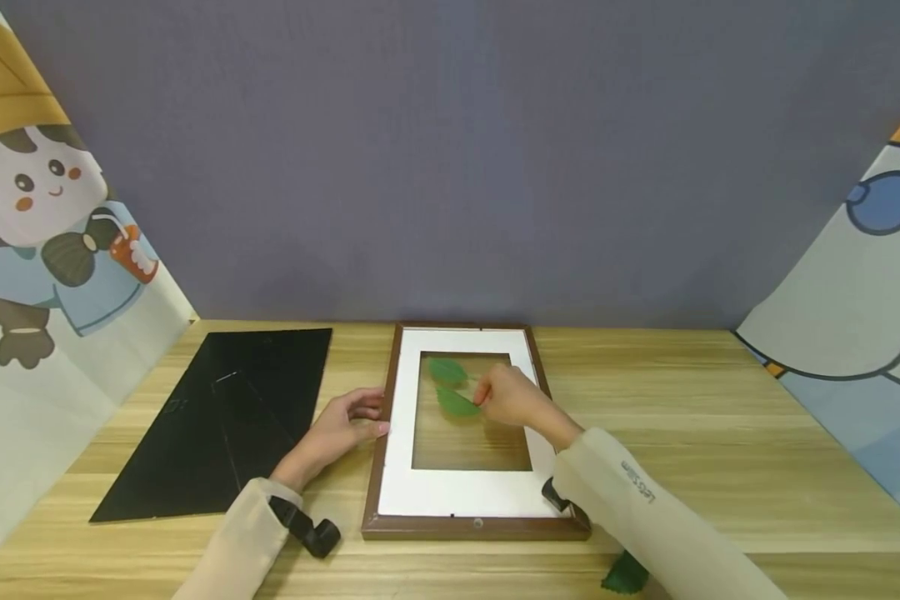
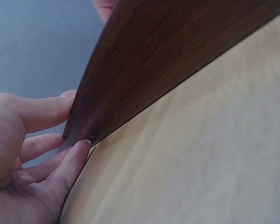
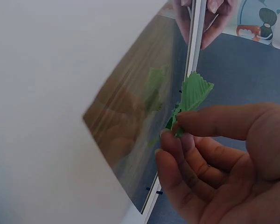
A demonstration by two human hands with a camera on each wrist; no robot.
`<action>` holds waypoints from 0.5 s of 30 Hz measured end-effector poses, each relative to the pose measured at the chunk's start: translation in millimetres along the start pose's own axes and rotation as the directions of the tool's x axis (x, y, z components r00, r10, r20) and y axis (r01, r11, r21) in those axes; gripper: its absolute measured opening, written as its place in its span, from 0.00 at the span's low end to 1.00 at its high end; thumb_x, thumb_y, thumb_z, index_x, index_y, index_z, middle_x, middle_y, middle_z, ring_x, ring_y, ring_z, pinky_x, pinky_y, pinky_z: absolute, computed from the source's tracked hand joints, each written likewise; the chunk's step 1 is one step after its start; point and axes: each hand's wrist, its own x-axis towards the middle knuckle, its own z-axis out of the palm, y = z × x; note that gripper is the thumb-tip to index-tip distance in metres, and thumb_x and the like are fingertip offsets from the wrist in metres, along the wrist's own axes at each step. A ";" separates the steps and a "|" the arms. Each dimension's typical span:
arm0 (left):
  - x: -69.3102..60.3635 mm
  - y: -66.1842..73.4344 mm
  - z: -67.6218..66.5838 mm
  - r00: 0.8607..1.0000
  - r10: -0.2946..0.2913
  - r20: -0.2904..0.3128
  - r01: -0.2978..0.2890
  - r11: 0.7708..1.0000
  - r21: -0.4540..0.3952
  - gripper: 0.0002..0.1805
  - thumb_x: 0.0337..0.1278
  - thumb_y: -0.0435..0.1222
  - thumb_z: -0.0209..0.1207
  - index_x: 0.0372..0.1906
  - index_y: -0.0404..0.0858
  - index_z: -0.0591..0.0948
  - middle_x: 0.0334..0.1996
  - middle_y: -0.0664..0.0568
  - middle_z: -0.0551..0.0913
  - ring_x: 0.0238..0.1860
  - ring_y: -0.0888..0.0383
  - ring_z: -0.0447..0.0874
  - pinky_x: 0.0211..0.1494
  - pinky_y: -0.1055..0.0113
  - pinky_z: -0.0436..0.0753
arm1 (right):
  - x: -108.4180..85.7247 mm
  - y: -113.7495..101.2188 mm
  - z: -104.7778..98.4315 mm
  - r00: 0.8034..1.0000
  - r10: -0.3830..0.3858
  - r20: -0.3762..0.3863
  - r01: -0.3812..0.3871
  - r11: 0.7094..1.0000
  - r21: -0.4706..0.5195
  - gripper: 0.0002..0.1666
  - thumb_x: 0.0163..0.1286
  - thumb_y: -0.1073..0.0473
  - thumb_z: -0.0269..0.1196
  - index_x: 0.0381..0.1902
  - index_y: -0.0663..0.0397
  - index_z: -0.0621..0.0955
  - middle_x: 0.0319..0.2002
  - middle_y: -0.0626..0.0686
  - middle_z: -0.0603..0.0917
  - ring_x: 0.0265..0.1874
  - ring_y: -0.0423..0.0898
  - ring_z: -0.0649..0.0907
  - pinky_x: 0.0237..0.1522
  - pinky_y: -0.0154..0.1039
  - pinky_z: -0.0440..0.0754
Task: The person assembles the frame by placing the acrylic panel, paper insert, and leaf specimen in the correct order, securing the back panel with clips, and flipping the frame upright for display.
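Note:
A brown picture frame (image 1: 412, 528) lies on the table with a white mat (image 1: 465, 493) inside it, around a transparent rectangular window. Thumb and forefinger of my right hand (image 1: 512, 396) pinch a green leaf (image 1: 456, 403) by its narrow end, over the window; the right wrist view shows that leaf (image 3: 196, 91) and its reflection in the clear pane (image 3: 144, 93). Another green leaf (image 1: 447, 371) is just beyond it, in the window's upper left. My left hand (image 1: 341, 429) touches the frame's left side with extended fingertips, seen close in the left wrist view.
A black backing board (image 1: 225, 417) with a stand outline lies left of the frame. One darker green leaf (image 1: 626, 575) is at the front right, partly hidden by my right sleeve. A grey wall (image 1: 465, 167) rises behind the wood-grain table (image 1: 690, 433), with cartoon panels on both sides.

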 end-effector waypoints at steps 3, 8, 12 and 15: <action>0.6 0.1 0.0 1.000 0.005 0.004 -0.005 1.000 -0.002 0.32 0.54 0.31 0.64 0.63 0.26 0.68 0.57 0.32 0.74 0.54 0.43 0.76 0.50 0.64 0.79 | 1.8 0.6 1.3 1.000 -0.009 -0.008 0.009 1.000 -0.004 0.17 0.47 0.78 0.54 0.29 0.60 0.86 0.33 0.55 0.87 0.18 0.40 0.71 0.23 0.30 0.71; 0.9 -0.2 -0.3 1.000 0.011 0.012 -0.011 1.000 -0.008 0.32 0.54 0.31 0.64 0.64 0.25 0.68 0.57 0.31 0.74 0.54 0.42 0.76 0.51 0.62 0.79 | 3.4 0.0 3.7 1.000 -0.025 -0.011 0.025 1.000 -0.003 0.18 0.46 0.78 0.53 0.28 0.60 0.86 0.33 0.55 0.87 0.18 0.40 0.71 0.23 0.29 0.70; 0.7 -0.2 -0.3 1.000 0.006 0.008 -0.006 1.000 -0.012 0.32 0.54 0.31 0.64 0.64 0.26 0.68 0.57 0.32 0.74 0.54 0.43 0.76 0.51 0.64 0.78 | 4.1 -1.7 4.6 1.000 -0.020 -0.011 0.020 1.000 -0.008 0.18 0.45 0.77 0.53 0.28 0.60 0.86 0.32 0.54 0.87 0.18 0.40 0.71 0.23 0.29 0.70; 0.3 -0.1 -0.1 1.000 0.006 0.007 -0.006 1.000 -0.015 0.32 0.54 0.31 0.64 0.64 0.26 0.68 0.57 0.32 0.74 0.54 0.43 0.76 0.50 0.65 0.78 | 4.4 -2.5 5.1 1.000 -0.020 -0.018 0.019 1.000 -0.016 0.18 0.45 0.77 0.53 0.27 0.59 0.86 0.32 0.53 0.87 0.18 0.40 0.72 0.24 0.30 0.71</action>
